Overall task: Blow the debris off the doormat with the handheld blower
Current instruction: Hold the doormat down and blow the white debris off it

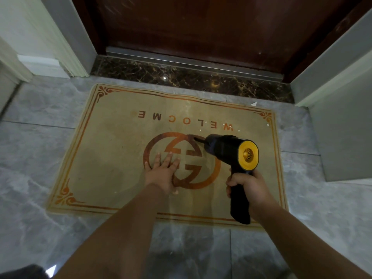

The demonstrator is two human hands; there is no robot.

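Note:
A tan doormat with an orange border, the word WELCOME and a round orange-brown emblem lies on the grey floor before a door. My left hand rests flat on the mat, fingers spread, at the emblem's left side. My right hand grips the black handle of a handheld blower with a yellow rear cap. Its thin nozzle points left and away, just above the emblem's top. Small white specks of debris lie near the letters, and a few sit near my left wrist.
A dark brown door with a metal sill and a dark marble threshold stands beyond the mat. White door trim rises at the left and a grey wall panel at the right. Grey marble tiles surround the mat.

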